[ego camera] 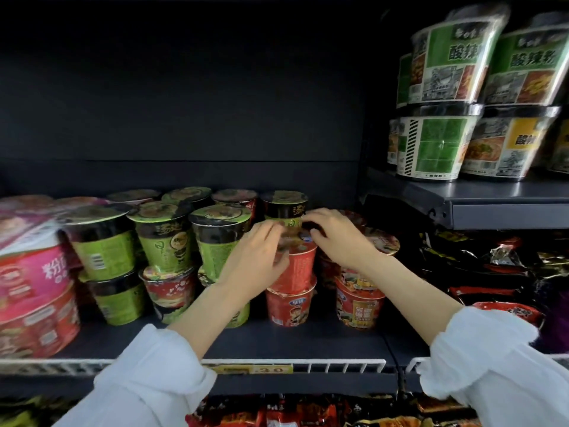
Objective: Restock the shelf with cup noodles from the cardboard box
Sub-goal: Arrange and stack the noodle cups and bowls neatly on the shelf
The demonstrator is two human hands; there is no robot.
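A red cup noodle [296,266] stands on top of another red cup [291,308] on the dark shelf [308,340]. My left hand [257,260] curls round the upper cup's left side and rim. My right hand [334,234] grips the rim and lid from the right. More red cups [360,303] are stacked just to the right, partly hidden by my right wrist. Green cup noodles [220,238] stand in two layers to the left. The cardboard box is out of view.
Large pink and red bowls [34,291] fill the shelf's left end. Green and white bowls [437,146] sit on a higher shelf at the right. Dark noodle packets [498,266] lie to the right. A white wire rail [338,363] runs along the shelf's front edge.
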